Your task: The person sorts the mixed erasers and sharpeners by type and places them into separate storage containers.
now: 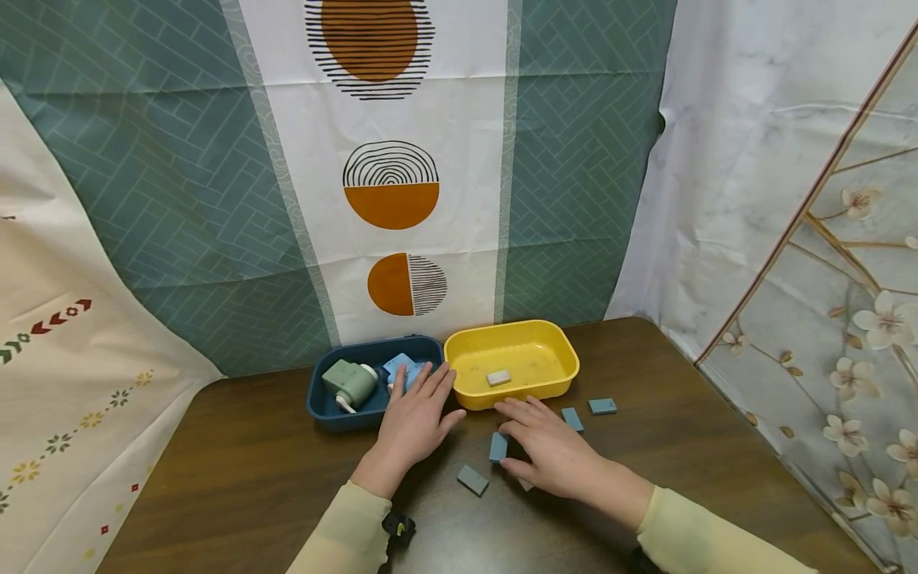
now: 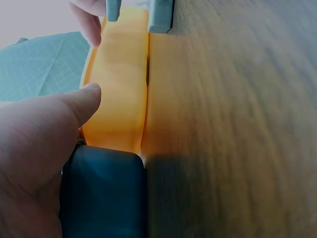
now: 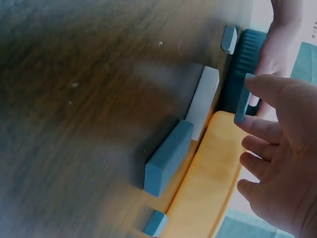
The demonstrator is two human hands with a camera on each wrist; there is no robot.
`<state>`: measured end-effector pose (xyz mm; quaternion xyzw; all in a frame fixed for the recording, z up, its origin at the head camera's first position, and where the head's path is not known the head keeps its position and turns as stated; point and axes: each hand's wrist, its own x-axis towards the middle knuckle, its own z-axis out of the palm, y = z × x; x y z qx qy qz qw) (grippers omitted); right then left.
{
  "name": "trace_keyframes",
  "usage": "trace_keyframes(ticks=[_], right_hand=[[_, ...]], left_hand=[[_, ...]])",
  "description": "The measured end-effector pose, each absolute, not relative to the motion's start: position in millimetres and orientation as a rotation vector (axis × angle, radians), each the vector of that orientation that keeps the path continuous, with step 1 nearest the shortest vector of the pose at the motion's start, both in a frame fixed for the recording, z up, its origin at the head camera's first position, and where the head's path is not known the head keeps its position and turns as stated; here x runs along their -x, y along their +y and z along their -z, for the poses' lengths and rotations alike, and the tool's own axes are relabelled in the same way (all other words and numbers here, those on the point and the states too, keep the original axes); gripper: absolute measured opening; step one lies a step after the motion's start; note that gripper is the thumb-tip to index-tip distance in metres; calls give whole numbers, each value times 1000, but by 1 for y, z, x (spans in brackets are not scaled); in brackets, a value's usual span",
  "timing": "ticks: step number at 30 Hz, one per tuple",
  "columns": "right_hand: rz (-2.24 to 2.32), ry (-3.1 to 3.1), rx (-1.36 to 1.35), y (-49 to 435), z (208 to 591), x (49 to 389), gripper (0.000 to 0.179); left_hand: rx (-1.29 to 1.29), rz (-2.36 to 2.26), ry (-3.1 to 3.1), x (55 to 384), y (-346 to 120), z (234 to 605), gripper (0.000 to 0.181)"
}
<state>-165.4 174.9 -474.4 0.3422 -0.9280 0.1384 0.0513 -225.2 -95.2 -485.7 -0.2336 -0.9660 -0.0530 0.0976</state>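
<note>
My right hand point(image 1: 548, 450) pinches a small blue rectangular tile point(image 3: 243, 98) between thumb and index fingertip, its other fingers loosely bent. That tile point(image 1: 498, 448) is in front of the yellow tray point(image 1: 516, 392). Partly under the right hand lies a white tile point(image 3: 203, 101), with a blue tile point(image 3: 169, 158) beside it in the right wrist view. My left hand point(image 1: 416, 414) stretches its fingers over the right end of the dark blue tray point(image 1: 340, 421), fingertips at the yellow tray's left edge. In the left wrist view, its thumb point(image 2: 84, 101) points toward the yellow tray.
A grey-blue tile point(image 1: 472, 480) lies nearer me, and two blue tiles point(image 1: 572, 419) lie right of the right hand. One white tile point(image 1: 498, 378) rests inside the yellow tray. The dark blue tray holds a green bottle-shaped thing point(image 1: 350, 381) and light-blue pieces point(image 1: 402, 365). A curtain hangs behind.
</note>
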Motion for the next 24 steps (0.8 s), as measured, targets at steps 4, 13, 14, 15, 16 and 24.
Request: trace_keyframes(ticks=[4,13,14,15,16,24], right_hand=[[-416,-2803,-1038,178,473,166,42],[-445,-2764,-1025,184,466,167,41],[-442,-2756,-1027,184,464,167,41],[-438,-2749,-1027,185,464,167,41],[-434,-2741,-1029,185,463,167,41],[-422,-2729,-1015,188,459,169,44]], left_hand=[[690,152,-2856,225,-95,486,76],[688,138,-2858,225,-94,485,76],[688,138,-2858,225,-94,485,76],[688,139,-2858,225,-95,485,77],[688,140,-2859,225,-95,485,77],[690,175,-2863,225,-95,485,77]])
